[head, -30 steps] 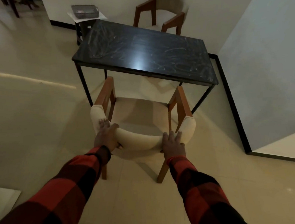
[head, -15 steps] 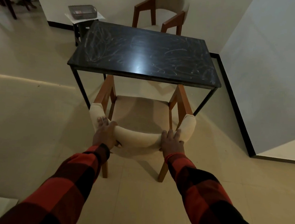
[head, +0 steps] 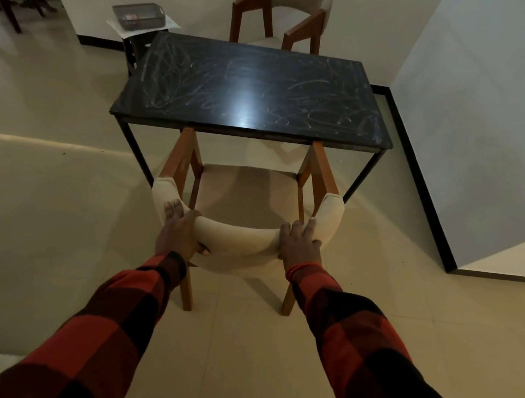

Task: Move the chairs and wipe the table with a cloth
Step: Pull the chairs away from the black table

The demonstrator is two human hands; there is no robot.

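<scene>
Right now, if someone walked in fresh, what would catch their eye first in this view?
Probably the two hands in the foreground: the left hand and the right hand each grip the padded backrest of the near chair, whose front is tucked under the table. Next, the black table in the middle, its top covered in pale scribbled smears. A second chair stands beyond its far edge.
</scene>
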